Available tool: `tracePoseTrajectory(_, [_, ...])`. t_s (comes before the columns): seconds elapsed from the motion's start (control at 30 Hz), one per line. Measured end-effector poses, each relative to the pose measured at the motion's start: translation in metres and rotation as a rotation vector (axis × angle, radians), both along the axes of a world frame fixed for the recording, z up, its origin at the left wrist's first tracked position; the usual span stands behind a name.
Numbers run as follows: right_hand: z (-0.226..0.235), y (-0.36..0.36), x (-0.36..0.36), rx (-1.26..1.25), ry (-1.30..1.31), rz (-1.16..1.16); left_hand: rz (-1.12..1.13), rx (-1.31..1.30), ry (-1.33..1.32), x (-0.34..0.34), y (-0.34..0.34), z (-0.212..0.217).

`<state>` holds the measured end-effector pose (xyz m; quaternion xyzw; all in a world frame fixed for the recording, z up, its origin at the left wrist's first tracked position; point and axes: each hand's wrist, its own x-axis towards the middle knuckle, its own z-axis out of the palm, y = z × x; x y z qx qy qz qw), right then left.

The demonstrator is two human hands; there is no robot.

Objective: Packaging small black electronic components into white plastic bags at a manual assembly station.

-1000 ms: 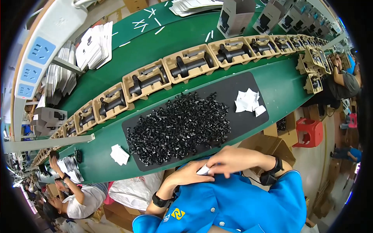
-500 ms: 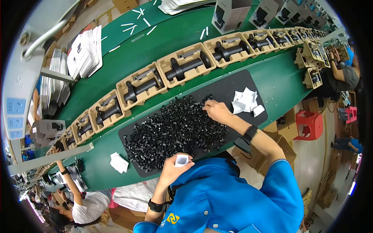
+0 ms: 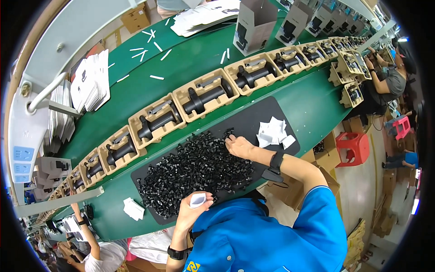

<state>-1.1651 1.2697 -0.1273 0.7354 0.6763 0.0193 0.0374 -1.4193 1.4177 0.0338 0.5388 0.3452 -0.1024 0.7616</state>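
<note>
Two hands: left hand (image 3: 192,209) grips a white pouch (image 3: 197,200); right hand (image 3: 239,146) fingertips sink into black parts (image 3: 195,170), grip unclear.

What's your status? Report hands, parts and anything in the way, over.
Left hand holds a small white bag, open end up. Right hand down on the pile of small black parts, fingers pinching. Nothing between hands and pile.

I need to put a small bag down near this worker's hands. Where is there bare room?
Bare black mat lies between the pulp trays and the white bags; bare green belt beyond. The black parts pile, between right hand and left hand, is crowded.
</note>
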Motion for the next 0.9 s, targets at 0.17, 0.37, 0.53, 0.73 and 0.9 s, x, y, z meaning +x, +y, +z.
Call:
tracePoseTrajectory(0.17, [-0.008, 0.003, 0.005, -0.045, 0.008, 0.057, 0.046, 0.007, -0.008, -0.001, 0.0, 0.003])
tracePoseTrajectory(0.37, [-0.008, -0.002, 0.007, 0.079, 0.089, 0.055, 0.032, 0.056, -0.019, -0.009, 0.0, 0.007])
tracePoseTrajectory(0.53, [-0.007, 0.006, 0.011, 0.006, 0.271, -0.004, 0.105, -0.03, -0.048, -0.018, -0.001, 0.011])
tracePoseTrajectory(0.73, [0.145, 0.029, -0.04, 0.121, 1.665, -0.716, 0.027, -0.033, -0.107, -0.017, 0.005, 0.021])
tracePoseTrajectory(0.9, [0.24, 0.029, -0.105, 0.596, 1.11, 0.087, -0.24, 0.155, -0.187, -0.01, 0.016, 0.027])
